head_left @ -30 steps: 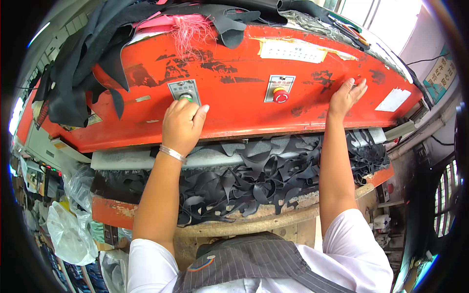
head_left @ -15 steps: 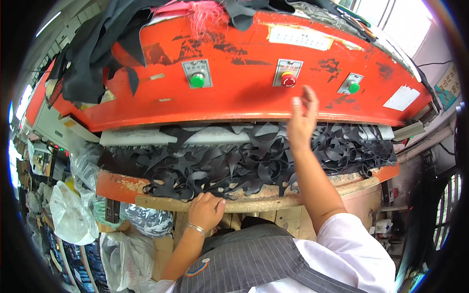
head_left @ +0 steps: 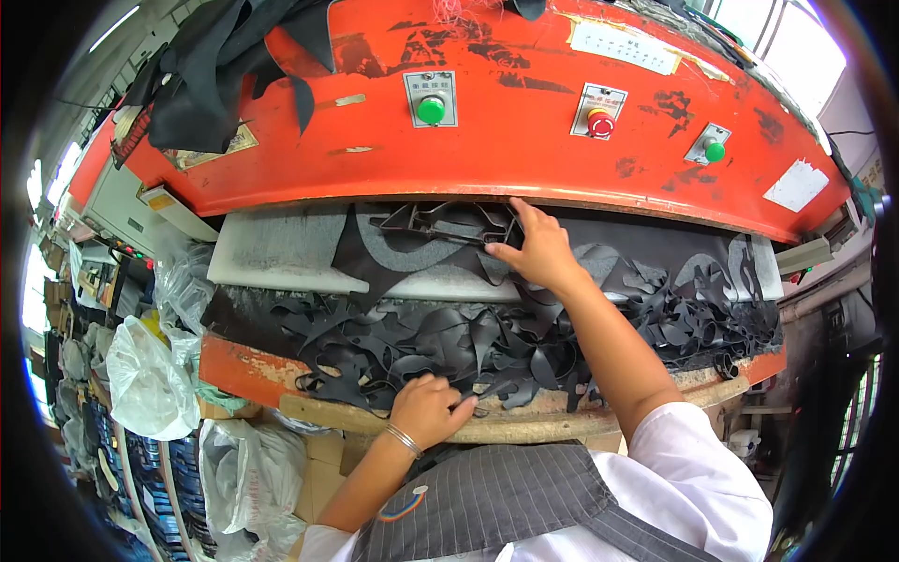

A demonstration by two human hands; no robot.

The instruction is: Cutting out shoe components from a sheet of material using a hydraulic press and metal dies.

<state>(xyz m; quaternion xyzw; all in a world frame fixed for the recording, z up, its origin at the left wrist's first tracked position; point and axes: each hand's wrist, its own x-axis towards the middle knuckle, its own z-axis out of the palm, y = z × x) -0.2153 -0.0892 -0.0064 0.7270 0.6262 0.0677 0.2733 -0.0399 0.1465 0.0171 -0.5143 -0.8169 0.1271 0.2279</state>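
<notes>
My right hand [head_left: 545,247] grips the right end of a dark metal cutting die [head_left: 449,223], thumb on the near side and fingers on the far side. The die is an open outline of thin walls and lies on black sheet material [head_left: 363,260] with curved cut-outs. Beneath that sheet is a pale cutting board [head_left: 272,248], its far part hidden under the red press. My left hand [head_left: 428,410] rests at the near edge of the machine table, fingers against black offcuts [head_left: 431,342] and thumb apart. It holds nothing that I can see.
Above the board stands the red press front [head_left: 365,169], with a left green button [head_left: 431,110], a red stop button [head_left: 599,123] and a right green button [head_left: 714,152]. A worn wooden rail [head_left: 375,419] edges the table. Plastic bags [head_left: 150,379] stand at the left.
My right hand has come down from near the red button to the cutting die. The pale board, black sheet and die now show from under the press. The view has shifted; my left hand stays at the edge.
</notes>
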